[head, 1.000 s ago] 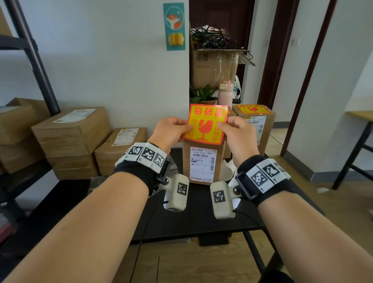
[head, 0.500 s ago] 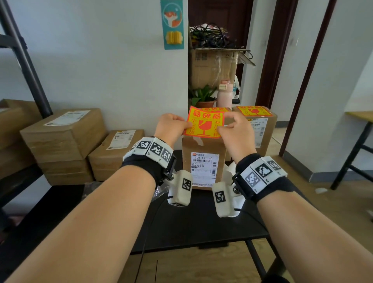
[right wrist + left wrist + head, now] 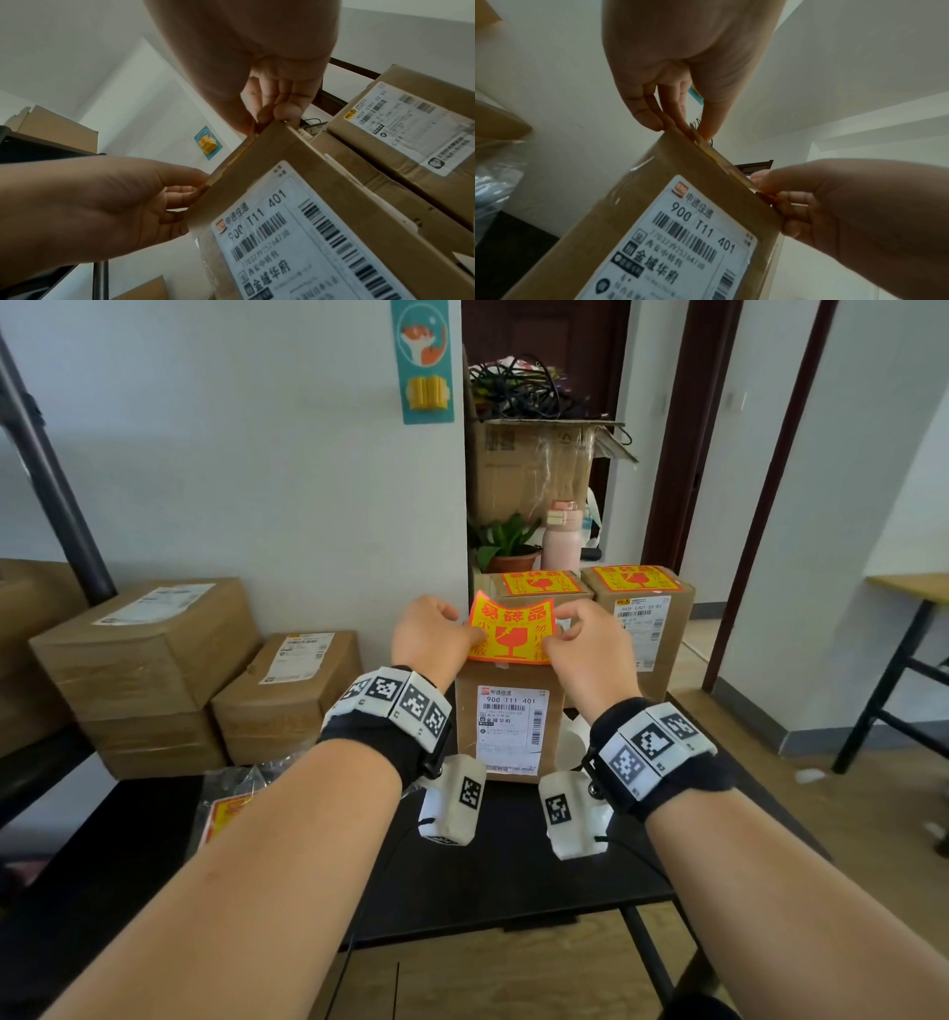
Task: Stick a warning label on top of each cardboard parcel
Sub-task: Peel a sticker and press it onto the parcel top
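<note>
A yellow and red warning label [image 3: 512,630] lies bent over the top of the upright cardboard parcel [image 3: 506,726] on the black table [image 3: 513,875]. My left hand [image 3: 436,634] pinches the label's left edge and my right hand [image 3: 585,639] pinches its right edge. The near edge of the label meets the parcel's top front edge; its far part curls up. In the left wrist view my left hand [image 3: 680,113] grips the label [image 3: 721,160] at the parcel's [image 3: 680,233] top edge. The right wrist view shows my right hand [image 3: 270,105] pinching at the parcel's [image 3: 295,203] corner.
Two labelled parcels [image 3: 639,613] stand behind the near one. Unlabelled parcels [image 3: 149,654] are stacked at the left, with a smaller one [image 3: 287,695] beside them. More labels [image 3: 226,814] lie on the table's left part. A plant [image 3: 506,546] and a pink bottle [image 3: 562,541] stand behind.
Both hands have lowered the label from upright in the air down onto the top of the near parcel, tilting it flat.
</note>
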`<state>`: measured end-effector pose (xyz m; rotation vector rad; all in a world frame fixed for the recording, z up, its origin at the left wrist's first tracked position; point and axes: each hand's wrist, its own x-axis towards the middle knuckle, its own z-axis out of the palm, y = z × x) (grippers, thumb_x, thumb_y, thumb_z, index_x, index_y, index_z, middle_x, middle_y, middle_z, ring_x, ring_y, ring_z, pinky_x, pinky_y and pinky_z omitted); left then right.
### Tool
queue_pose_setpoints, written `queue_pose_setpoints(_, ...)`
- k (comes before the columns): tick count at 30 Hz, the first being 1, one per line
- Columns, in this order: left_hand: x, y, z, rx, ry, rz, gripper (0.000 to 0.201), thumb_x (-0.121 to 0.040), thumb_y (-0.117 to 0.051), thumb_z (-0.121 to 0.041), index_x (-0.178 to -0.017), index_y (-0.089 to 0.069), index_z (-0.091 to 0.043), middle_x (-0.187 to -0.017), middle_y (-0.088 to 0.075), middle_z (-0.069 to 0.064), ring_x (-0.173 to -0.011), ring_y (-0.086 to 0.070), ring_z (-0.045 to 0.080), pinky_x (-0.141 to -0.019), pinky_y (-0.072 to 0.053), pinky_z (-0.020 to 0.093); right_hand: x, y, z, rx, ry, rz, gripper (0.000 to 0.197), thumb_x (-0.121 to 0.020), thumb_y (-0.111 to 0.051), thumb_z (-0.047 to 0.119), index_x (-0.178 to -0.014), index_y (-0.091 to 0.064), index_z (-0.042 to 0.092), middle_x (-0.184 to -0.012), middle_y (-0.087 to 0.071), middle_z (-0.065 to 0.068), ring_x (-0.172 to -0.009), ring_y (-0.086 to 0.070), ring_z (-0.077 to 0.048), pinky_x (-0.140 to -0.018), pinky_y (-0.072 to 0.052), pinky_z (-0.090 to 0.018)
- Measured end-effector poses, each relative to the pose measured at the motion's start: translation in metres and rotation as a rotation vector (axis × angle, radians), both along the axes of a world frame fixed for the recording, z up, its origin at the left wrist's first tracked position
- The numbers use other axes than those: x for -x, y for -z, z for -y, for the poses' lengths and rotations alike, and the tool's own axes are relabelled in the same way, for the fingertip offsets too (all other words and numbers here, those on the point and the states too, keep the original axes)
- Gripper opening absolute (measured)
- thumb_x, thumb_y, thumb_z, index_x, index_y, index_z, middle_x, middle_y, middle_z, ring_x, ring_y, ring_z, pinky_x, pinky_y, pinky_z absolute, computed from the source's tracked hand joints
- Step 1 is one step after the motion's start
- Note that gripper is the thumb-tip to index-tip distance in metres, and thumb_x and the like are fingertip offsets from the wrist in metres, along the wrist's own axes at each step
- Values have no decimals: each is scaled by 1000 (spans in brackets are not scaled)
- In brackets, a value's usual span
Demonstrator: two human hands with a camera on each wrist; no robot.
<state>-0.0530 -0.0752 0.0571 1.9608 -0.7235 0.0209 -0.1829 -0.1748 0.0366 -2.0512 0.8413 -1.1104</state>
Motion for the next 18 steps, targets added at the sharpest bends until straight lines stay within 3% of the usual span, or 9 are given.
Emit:
queue_pose_setpoints(3,3,3,0,-30,-10,81,42,-79,-75,-34,-113,-56,-17,-95,-55,-5,-86,-54,14,-71,-42,27,0,2,0,47,14,-23,34,-90,-59,16,-123,-58,19,-97,-65,-1,-88,-61,-14,-64,-44,-21)
queue_pose_setpoints(6,7,6,1,-41,-5,132,41,-80,-73,-33,-113,-55,-18,-96,-64,-2,-89,-61,19,-74,-48,30,0,3,-2,86,32,-40,33,-91,-59,16,-123,-58,18,-95,-64,0,-80,-58,-10,-57,-37,-16)
queue_pose_setpoints(10,12,9,0,-64,-10,226,38,-84,-69,-33,-115,-53,-19,-92,-66,-4,-90,-64,21,-77,-52,34,1,3,-4,118,44,-52,32,-92,-58,17,-124,-58,17,-97,-66,-2,-84,-57,-11,-68,-39,-22)
queue_pose_setpoints(15,14,11,0,-65,-12,283,38,-86,-67,-33,-119,-53,-19,-91,-63,-6,-90,-64,20,-72,-48,30,1,3,-5,148,56,-70,31,-93,-58,16,-124,-57,16,-96,-65,-3,-86,-58,-13,-69,-38,-23)
queue_pose_setpoints(18,14,12,-1,-63,-6,300,37,-86,-67,-32,-119,-53,-20,-94,-66,-4,-90,-64,20,-74,-50,32,1,4,-7,154,52,-63,32,-92,-58,16,-124,-57,17,-99,-65,-3,-90,-62,-16,-72,-47,-28)
